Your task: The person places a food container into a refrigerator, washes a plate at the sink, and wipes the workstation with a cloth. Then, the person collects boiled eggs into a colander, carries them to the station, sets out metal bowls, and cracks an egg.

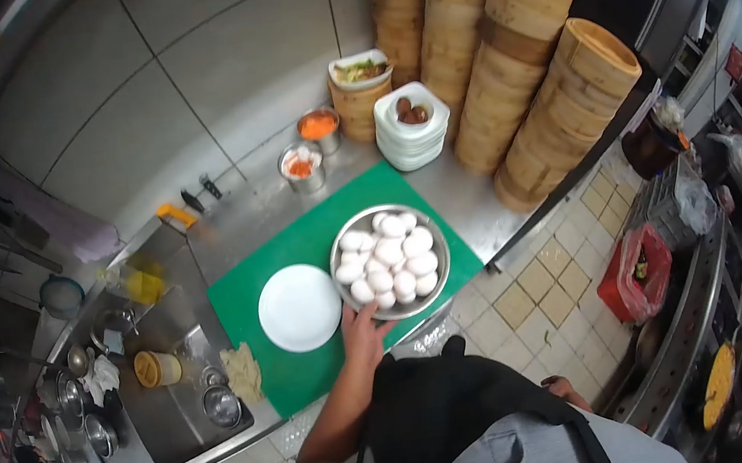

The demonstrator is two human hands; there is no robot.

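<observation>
Fisheye distortion: black corners, wall tiles [265, 67] bowed. Centre well lit, fairly sharp; light source out of frame. Eggs [388, 251] and plate [299, 307] nearly washed out. Soft glare on steel counter [494, 229]. Sink [167, 427] dimmer. Left-edge utensils [100, 436] dark, smeary; right edge stretched, soft.

Showing white on the eggs [390, 251], silver round the bowl [444, 257], plain white on the plate [299, 307], vivid green across the board [285, 254], tan up the steamers [555, 123]!
</observation>
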